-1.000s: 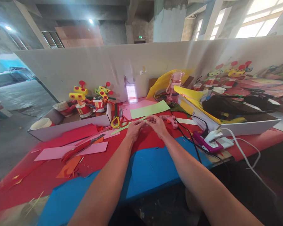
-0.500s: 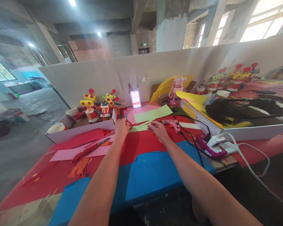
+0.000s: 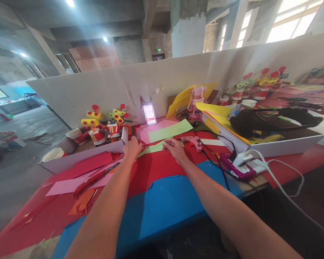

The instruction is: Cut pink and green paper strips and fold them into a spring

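Note:
Red-handled scissors (image 3: 143,144) are in my left hand (image 3: 133,147), its fingers closed around them; the blades are mostly hidden. My right hand (image 3: 175,148) pinches the end of a thin light-green paper strip (image 3: 160,144) between thumb and fingertips. Under and between the hands lies a light-green paper piece (image 3: 151,149) on the red sheet. Just beyond them a wider light-green paper sheet (image 3: 171,131) rests on pink paper (image 3: 143,133). A pink glue gun (image 3: 192,141) lies right of my right hand.
White box with paper-cup figures (image 3: 97,136) stands left, beside pink strips (image 3: 67,186) and a red-handled cutter (image 3: 93,178). Blue sheet (image 3: 162,201) covers the front edge. Right: purple power strip (image 3: 236,169) with cables, white box (image 3: 283,145), pink bottle (image 3: 197,99). A partition (image 3: 110,86) closes the back.
The view has shifted, so most things appear further left. My left hand still holds the scissors, and my right hand still pinches the green strip.

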`<state>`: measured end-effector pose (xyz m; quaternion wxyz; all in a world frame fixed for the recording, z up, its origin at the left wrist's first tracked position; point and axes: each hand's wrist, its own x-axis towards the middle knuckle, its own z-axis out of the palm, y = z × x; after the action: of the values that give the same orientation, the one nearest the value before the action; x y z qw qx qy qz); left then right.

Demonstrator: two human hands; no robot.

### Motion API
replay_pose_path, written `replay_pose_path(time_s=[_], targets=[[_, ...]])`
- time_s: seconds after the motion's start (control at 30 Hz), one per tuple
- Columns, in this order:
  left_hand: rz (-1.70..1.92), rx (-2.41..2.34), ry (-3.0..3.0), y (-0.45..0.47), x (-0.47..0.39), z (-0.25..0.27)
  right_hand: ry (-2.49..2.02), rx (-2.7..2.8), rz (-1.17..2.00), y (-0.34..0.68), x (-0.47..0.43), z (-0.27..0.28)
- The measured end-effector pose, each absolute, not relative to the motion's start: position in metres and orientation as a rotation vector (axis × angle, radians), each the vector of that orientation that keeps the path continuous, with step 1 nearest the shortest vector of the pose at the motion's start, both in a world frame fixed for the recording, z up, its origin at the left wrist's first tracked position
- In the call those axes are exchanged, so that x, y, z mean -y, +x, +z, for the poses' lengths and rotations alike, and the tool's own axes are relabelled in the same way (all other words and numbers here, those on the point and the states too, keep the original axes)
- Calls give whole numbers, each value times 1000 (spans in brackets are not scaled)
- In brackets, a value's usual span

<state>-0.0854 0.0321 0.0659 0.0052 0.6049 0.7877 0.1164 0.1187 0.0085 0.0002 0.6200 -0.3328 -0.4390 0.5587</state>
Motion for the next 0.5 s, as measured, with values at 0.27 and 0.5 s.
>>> replay_pose_path(time_s=[0.27,0.5], targets=[[1037,-1916,2095,-72,22,52,-629,792,1325,127,-12,4],[628,-1757,2446,-55,42,49,-649,786,1292,132,-14,7]])
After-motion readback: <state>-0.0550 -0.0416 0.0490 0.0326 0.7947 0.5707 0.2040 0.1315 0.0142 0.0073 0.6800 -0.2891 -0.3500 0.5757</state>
